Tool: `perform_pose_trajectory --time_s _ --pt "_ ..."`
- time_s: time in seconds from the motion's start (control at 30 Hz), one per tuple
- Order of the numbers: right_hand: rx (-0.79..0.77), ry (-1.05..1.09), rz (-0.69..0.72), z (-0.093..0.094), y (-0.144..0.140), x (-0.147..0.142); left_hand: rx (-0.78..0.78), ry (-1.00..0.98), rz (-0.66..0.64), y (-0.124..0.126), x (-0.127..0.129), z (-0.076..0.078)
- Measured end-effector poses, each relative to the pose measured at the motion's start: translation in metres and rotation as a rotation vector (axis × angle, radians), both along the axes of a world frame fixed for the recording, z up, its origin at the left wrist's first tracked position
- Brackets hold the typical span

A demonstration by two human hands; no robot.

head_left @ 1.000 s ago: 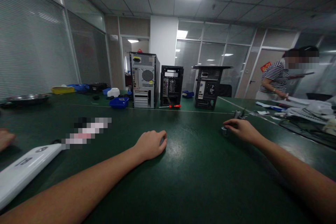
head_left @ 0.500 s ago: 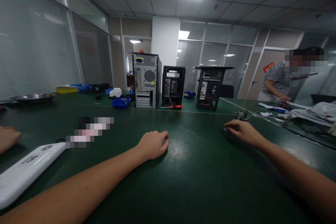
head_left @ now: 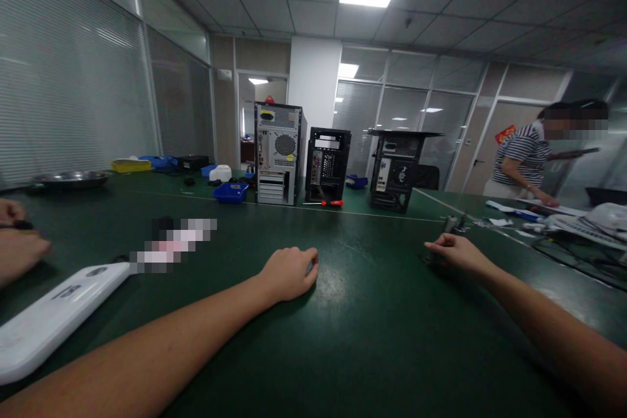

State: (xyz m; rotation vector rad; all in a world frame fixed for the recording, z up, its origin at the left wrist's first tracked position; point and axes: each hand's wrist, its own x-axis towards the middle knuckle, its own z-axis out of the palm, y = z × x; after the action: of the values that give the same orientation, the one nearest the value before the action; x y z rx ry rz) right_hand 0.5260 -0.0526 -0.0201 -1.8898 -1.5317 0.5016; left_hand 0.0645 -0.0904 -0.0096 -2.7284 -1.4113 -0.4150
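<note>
Green surface (head_left: 372,313): big and flat, and both arms lie on it.
Computer cases (head_left: 279,153): three stand upright, far beyond the fingers.
White panel (head_left: 53,313): lies flat, well to the left of the left hand.
Left hand (head_left: 290,272): curled into a loose fist, resting on the surface; I cannot tell if it holds anything.
Right hand (head_left: 453,252): fingers bent narrow over a small metal part (head_left: 434,260), mostly hidden under them.
Doing it well: I think a firm pinch is best, lifting slowly so the part does not roll.
More small parts (head_left: 454,225): just beyond the right fingers.
</note>
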Motion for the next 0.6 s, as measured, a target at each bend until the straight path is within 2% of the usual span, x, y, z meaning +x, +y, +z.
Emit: perform_pose_trajectory --time_s 0.1,0.37,0.6 --pt "0.011 -0.030 0.042 -0.001 0.001 0.000 -0.004 -0.004 0.002 0.001 0.000 0.000" --pt "0.002 -0.075 0.277 0.004 -0.013 -0.021 0.005 0.002 0.012 0.001 -0.001 -0.001" --pt "0.165 -0.142 0.279 -0.004 -0.018 -0.034 0.030 0.016 0.021 -0.002 -0.001 0.000"
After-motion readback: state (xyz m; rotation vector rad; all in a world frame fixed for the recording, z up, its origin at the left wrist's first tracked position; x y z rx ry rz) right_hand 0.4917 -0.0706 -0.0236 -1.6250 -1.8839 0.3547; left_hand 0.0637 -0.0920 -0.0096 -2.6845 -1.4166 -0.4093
